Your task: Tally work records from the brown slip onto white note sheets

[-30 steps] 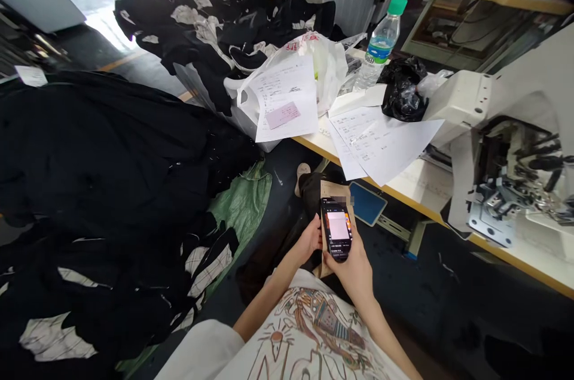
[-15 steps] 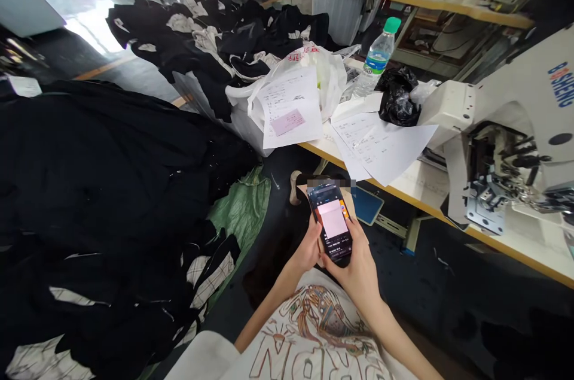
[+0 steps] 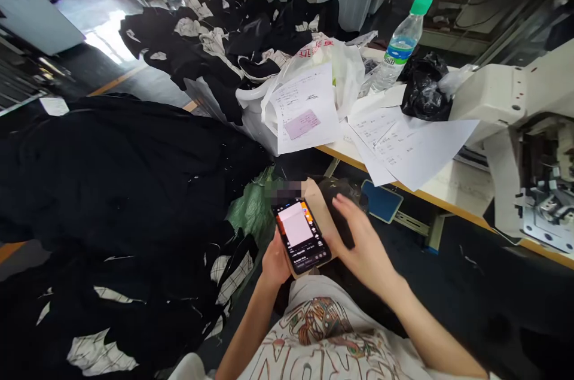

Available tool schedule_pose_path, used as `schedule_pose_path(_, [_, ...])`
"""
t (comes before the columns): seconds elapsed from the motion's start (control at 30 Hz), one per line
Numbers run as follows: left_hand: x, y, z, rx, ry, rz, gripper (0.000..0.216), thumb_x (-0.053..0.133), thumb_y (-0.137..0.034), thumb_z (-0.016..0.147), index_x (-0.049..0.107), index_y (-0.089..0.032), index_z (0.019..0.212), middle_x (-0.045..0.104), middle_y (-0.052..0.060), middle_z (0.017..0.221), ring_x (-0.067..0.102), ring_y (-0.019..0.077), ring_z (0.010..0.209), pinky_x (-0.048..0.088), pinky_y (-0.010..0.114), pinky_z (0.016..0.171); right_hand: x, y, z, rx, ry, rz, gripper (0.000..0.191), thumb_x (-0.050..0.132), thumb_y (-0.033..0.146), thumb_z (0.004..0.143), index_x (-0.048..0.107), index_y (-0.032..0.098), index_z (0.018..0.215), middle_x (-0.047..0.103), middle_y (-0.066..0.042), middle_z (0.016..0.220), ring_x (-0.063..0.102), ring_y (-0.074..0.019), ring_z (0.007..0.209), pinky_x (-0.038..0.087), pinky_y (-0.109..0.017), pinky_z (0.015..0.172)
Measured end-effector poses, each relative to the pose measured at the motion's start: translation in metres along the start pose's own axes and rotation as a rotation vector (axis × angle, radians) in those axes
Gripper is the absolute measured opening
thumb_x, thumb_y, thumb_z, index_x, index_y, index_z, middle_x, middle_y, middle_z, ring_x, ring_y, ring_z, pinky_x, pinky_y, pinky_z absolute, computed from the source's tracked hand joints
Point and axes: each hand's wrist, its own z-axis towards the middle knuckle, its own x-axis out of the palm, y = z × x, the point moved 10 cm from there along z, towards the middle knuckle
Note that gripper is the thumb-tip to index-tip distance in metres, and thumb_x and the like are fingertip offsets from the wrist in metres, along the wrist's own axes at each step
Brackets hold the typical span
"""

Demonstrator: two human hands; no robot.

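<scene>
The phone (image 3: 301,236) has shifted left, the right grip (image 3: 366,255) spreading.

The left hand (image 3: 274,257) is held curled just below centre, the left forearm (image 3: 246,320) angled up from the bottom edge. At centre right, the right hand (image 3: 365,251) is spread, thumb and fingers parted; the right forearm (image 3: 428,323) is extended from the lower right.

1. White glare burns out a patch of floor (image 3: 106,39) at upper left.
2. The papers (image 3: 417,149) on the tabletop (image 3: 469,181) look bright; deep shadow lies beneath it.
3. The black fabric heap (image 3: 134,158) loses most folds to darkness.
4. The phone (image 3: 298,227) glows; pixelation masks the area beyond its top.
5. Wide-angle distortion stretches the borders; the far background is soft.
</scene>
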Motion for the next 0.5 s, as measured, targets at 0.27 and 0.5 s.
schedule_pose_path(0.27, [-0.075, -0.011, -0.018, 0.116, -0.116, -0.049, 0.046, 0.034, -0.041, 0.103, 0.075, -0.025, 0.118, 0.074, 0.006, 0.122, 0.057, 0.0255, 0.135, 0.032, 0.048, 0.124, 0.015, -0.013, 0.201, -0.140, 0.133, -0.398, 0.063, 0.046, 0.006, 0.086, 0.044, 0.005, 0.149, 0.045, -0.021, 0.156, 0.043, -0.0324, 0.147, 0.034, -0.046, 0.123])
schedule_pose_path(0.5, [-0.105, -0.017, -0.033, 0.294, -0.015, -0.134, 0.045, 0.034, -0.033, 0.102, 0.077, -0.033, 0.115, 0.076, 0.001, 0.118, 0.073, 0.0212, 0.111, 0.037, 0.043, 0.121, 0.078, -0.045, 0.278, -0.172, 0.605, -0.644, 0.078, 0.060, 0.017, 0.080, 0.035, 0.013, 0.153, 0.025, -0.023, 0.166, 0.022, -0.0375, 0.157, 0.017, -0.056, 0.126])
